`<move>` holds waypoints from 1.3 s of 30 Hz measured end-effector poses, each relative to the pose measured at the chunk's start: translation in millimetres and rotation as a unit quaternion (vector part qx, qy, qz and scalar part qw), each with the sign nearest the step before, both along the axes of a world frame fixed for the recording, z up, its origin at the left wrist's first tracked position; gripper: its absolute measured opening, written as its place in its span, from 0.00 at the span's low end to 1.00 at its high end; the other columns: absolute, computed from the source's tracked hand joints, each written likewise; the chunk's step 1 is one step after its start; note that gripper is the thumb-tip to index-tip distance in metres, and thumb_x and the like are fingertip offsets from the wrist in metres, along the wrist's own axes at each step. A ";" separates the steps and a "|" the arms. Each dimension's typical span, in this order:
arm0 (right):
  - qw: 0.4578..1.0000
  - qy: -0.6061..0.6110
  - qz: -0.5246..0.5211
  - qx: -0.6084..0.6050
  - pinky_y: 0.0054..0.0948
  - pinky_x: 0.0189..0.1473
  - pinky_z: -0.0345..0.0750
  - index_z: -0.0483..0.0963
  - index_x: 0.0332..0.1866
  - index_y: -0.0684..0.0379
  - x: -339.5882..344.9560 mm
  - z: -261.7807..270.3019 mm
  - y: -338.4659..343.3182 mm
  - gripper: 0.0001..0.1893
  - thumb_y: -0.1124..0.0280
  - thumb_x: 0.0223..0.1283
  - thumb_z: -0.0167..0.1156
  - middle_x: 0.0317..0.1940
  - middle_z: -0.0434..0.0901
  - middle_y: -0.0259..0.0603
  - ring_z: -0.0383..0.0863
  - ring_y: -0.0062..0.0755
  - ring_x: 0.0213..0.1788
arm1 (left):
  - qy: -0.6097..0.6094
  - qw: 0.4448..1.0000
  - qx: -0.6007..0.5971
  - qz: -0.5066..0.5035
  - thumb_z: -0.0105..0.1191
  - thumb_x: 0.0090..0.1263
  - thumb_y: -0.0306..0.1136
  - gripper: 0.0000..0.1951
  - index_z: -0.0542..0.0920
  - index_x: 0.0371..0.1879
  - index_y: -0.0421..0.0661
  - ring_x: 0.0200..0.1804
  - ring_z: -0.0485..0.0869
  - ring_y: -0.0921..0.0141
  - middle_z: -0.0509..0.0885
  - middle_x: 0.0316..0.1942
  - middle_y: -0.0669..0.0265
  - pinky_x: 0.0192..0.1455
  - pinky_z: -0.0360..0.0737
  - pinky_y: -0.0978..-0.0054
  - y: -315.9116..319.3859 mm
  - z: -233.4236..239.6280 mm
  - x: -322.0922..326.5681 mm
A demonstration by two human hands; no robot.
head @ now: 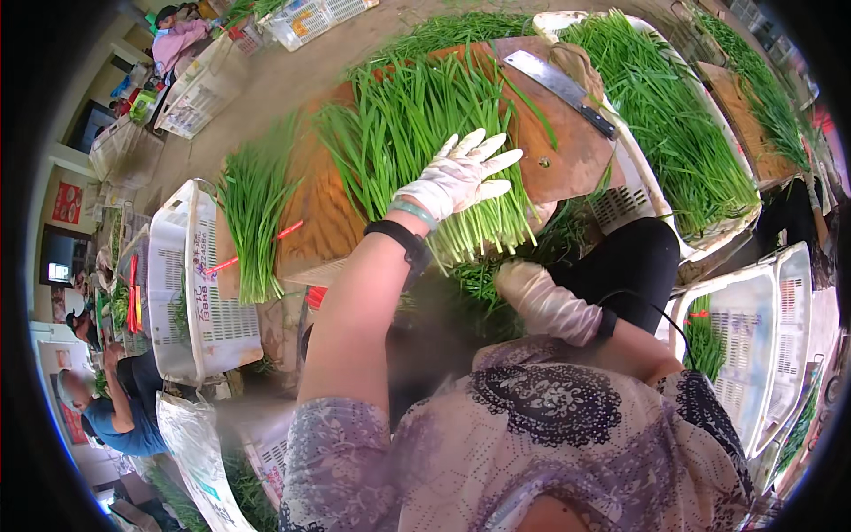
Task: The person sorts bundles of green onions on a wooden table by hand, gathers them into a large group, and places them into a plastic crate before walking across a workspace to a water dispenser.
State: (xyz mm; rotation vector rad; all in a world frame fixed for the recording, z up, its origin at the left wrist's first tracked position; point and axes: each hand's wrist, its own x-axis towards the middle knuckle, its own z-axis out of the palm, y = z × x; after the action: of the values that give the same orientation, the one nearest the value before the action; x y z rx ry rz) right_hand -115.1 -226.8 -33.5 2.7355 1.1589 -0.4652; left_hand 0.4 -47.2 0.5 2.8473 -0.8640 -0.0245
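Note:
My left hand (459,176), in a white glove, lies with spread fingers on a thick layer of garlic chives (412,113). Their pale cut ends (488,229) jut over the near edge of a wooden board (565,166). Lower down, beside my dark-trousered knee, is my right hand (542,299), also gloved; its fingers are hidden from this angle. At the board's far right lies a cleaver (562,90) with a black handle. A separate chive bundle (256,219) rests on the left, near red ties (289,229).
A white plastic crate (744,179) heaped with chives stands to the right. Another white crate (206,292) is on the left, and more crates (738,332) stand at lower right. Loose chive trimmings (488,286) lie under the board. Other people (126,405) sit farther off to the left.

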 end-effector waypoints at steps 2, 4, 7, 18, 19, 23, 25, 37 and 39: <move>0.927 0.362 0.048 -0.082 0.34 0.45 0.79 0.81 0.37 0.56 1.7 25.4 2.1 0.08 0.67 0.55 0.60 0.35 0.84 0.41 0.84 0.40 0.43 | -0.007 1.000 0.005 0.002 0.44 0.70 0.55 0.30 0.57 0.71 0.67 0.74 0.52 0.56 0.56 0.73 0.63 0.74 0.47 0.52 1.8 0.3 -0.7; 0.891 0.412 0.039 0.186 0.38 0.45 0.78 0.80 0.39 0.54 -2.7 53.2 -13.9 0.08 0.66 0.54 0.64 0.35 0.84 0.39 0.83 0.43 0.42 | -0.012 1.000 -0.001 0.002 0.43 0.71 0.55 0.29 0.57 0.71 0.67 0.74 0.52 0.56 0.56 0.73 0.63 0.74 0.47 0.52 3.6 -1.5 -4.1; 0.948 -0.223 0.080 0.211 0.32 0.25 0.75 0.75 0.29 0.56 16.0 42.3 -4.6 0.03 0.70 0.53 0.59 0.20 0.75 0.36 0.80 0.32 0.24 | -0.001 1.000 0.007 -0.001 0.43 0.71 0.55 0.30 0.57 0.71 0.67 0.74 0.52 0.56 0.56 0.73 0.63 0.74 0.47 0.52 -0.9 0.5 -1.7; 0.983 -0.094 0.051 0.148 0.33 0.27 0.77 0.75 0.29 0.59 30.2 32.2 -9.4 0.10 0.66 0.63 0.52 0.22 0.78 0.39 0.80 0.32 0.26 | 0.013 1.000 -0.002 0.007 0.43 0.71 0.56 0.30 0.57 0.71 0.66 0.74 0.51 0.56 0.55 0.74 0.63 0.75 0.45 0.53 3.0 0.5 -2.7; 0.973 0.015 0.212 0.086 0.33 0.35 0.79 0.77 0.32 0.61 31.2 49.3 -13.6 0.16 0.59 0.66 0.52 0.27 0.80 0.38 0.81 0.34 0.31 | 0.010 1.000 -0.003 0.006 0.43 0.71 0.56 0.30 0.57 0.71 0.66 0.74 0.51 0.56 0.55 0.74 0.63 0.75 0.45 0.53 2.3 1.1 -1.4; 0.790 0.537 -0.058 0.289 0.34 0.39 0.78 0.77 0.34 0.63 17.4 73.4 -2.6 0.15 0.60 0.66 0.54 0.33 0.84 0.43 0.84 0.37 0.36 | 0.001 0.999 -0.036 0.025 0.47 0.69 0.54 0.31 0.58 0.71 0.65 0.74 0.52 0.54 0.55 0.73 0.61 0.74 0.47 0.52 7.2 13.4 -9.4; 0.984 0.140 -0.037 0.105 0.36 0.41 0.79 0.78 0.41 0.62 12.7 33.0 8.8 0.11 0.65 0.64 0.54 0.39 0.84 0.43 0.85 0.40 0.40 | -0.096 0.986 -0.121 0.063 0.53 0.67 0.49 0.32 0.62 0.69 0.57 0.72 0.57 0.55 0.60 0.71 0.58 0.74 0.51 0.55 15.4 28.8 -11.7; 0.951 0.281 0.129 -0.023 0.38 0.54 0.75 0.73 0.60 0.35 70.2 25.8 -4.3 0.24 0.63 0.56 0.62 0.53 0.79 0.37 0.78 0.42 0.54 | 0.031 0.788 -0.214 0.576 0.68 0.45 0.63 0.65 0.42 0.70 0.29 0.60 0.75 0.55 0.72 0.58 0.39 0.61 0.72 0.68 78.9 12.0 -48.8; 0.964 0.212 0.145 -0.068 0.38 0.52 0.76 0.72 0.60 0.30 67.8 37.8 -2.9 0.25 0.66 0.56 0.61 0.50 0.80 0.40 0.79 0.41 0.52 | 0.003 0.782 -0.266 0.563 0.72 0.46 0.55 0.63 0.44 0.70 0.31 0.64 0.71 0.57 0.67 0.64 0.40 0.63 0.70 0.71 73.8 -4.7 -34.5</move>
State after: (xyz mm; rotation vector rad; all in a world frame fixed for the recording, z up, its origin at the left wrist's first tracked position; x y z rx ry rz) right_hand -47.3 -229.7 4.4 2.3571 1.5260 -1.0763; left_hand -34.0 26.6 -4.2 2.3271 0.8101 0.2990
